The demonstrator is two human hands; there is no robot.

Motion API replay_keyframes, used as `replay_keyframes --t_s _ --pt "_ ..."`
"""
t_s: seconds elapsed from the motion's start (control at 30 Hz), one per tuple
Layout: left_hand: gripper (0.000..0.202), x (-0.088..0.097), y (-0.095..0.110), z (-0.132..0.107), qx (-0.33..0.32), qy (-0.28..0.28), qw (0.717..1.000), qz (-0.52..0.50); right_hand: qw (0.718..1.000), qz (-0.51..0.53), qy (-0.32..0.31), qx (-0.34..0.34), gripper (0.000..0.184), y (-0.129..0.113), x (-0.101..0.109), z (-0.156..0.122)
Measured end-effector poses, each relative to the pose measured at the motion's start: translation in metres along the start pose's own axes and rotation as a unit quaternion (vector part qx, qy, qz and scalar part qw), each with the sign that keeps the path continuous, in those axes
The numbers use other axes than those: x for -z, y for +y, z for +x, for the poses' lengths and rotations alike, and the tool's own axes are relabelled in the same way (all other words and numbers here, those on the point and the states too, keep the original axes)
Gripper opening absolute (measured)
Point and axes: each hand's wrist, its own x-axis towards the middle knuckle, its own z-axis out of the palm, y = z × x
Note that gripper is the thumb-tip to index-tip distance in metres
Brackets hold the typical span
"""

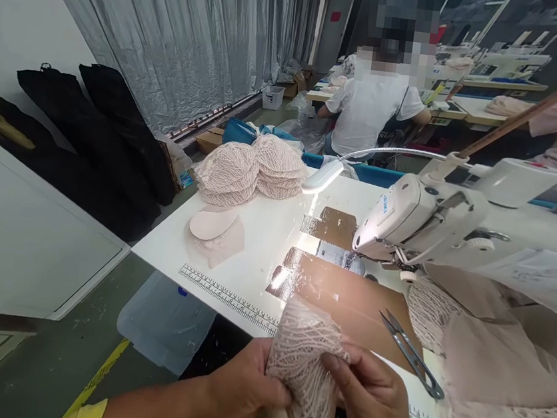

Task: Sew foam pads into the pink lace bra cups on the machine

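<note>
A beige lace fabric piece (306, 356) is held up in front of the table's near edge, between both hands. My left hand (251, 387) grips its left side, thumb lying over the lace. On the other side, my right hand (372, 397) pinches the upper right edge between thumb and fingers. Thread snips (410, 351) lie right of the lace, on the brown sheet (353, 298) in front of the sewing machine (398, 216). The lower end of the lace hangs toward my lap.
Stacked lace cups (229, 173) stand at the table's back left, with flat beige pieces (215, 232) nearer. A lamp (323, 176) arches over the table. More lace and mesh fabric (493, 354) lies at right. A plastic bin (165, 320) sits below. A seated person (373, 106) is beyond.
</note>
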Motion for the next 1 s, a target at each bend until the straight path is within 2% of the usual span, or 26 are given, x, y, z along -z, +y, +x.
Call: replay_keyframes --t_s 0.1,0.17,0.2,0.23,0.3,0.37,0.4,0.43,0.5,0.53,0.63,0.7,0.8,0.87,1.0 --pt "0.023 0.01 -0.002 -0.002 0.026 0.051 0.998 0.037 0.993 0.101 0.052 -0.017 0.015 0.007 0.012 0.004" --pt "0.006 0.022 0.002 -0.008 0.037 0.063 0.994 0.087 0.982 0.153 0.106 -0.016 0.017 0.008 0.021 0.008" --pt "0.008 0.029 0.006 -0.011 0.031 0.059 0.989 0.13 0.978 0.164 0.126 -0.018 0.017 0.007 0.025 0.01" --pt "0.018 0.036 0.013 -0.015 0.014 0.05 0.982 0.182 0.978 0.16 0.132 -0.026 0.018 0.005 0.028 0.011" --pt "0.022 0.043 0.031 -0.022 -0.049 0.062 0.949 0.306 0.987 0.117 0.089 -0.062 0.019 0.0 0.029 0.011" --pt "0.008 0.041 0.051 -0.025 -0.128 0.075 0.911 0.386 0.994 0.054 0.001 -0.096 0.021 -0.007 0.024 0.009" --pt "0.015 0.038 0.06 -0.025 -0.161 0.067 0.89 0.421 0.993 0.027 -0.042 -0.103 0.021 -0.009 0.019 0.008" --pt "0.031 0.033 0.068 -0.023 -0.181 0.05 0.87 0.456 0.992 0.006 -0.073 -0.101 0.022 -0.012 0.014 0.006" --pt "0.056 0.024 0.075 -0.016 -0.17 0.01 0.839 0.517 0.99 -0.03 -0.11 -0.08 0.022 -0.016 0.003 0.003" --pt "0.058 0.022 0.076 -0.011 -0.142 -0.005 0.833 0.535 0.989 -0.049 -0.123 -0.068 0.021 -0.017 -0.001 0.002" --pt "0.034 0.021 0.068 0.003 -0.047 -0.027 0.839 0.541 0.985 -0.1 -0.134 -0.033 0.02 -0.019 -0.005 0.003" --pt "0.025 0.022 0.061 0.009 -0.024 -0.041 0.845 0.532 0.984 -0.127 -0.126 0.002 0.019 -0.018 -0.002 0.005" --pt "0.027 0.023 0.057 0.013 -0.027 -0.069 0.848 0.525 0.978 -0.171 -0.107 0.049 0.016 -0.018 0.005 0.007" --pt "0.023 0.024 0.058 0.012 -0.034 -0.073 0.846 0.528 0.979 -0.183 -0.082 0.04 0.019 -0.017 0.007 0.008" --pt "0.005 0.03 0.062 0.011 -0.04 -0.019 0.831 0.554 0.986 -0.159 -0.04 -0.009 0.027 -0.016 0.007 0.009"
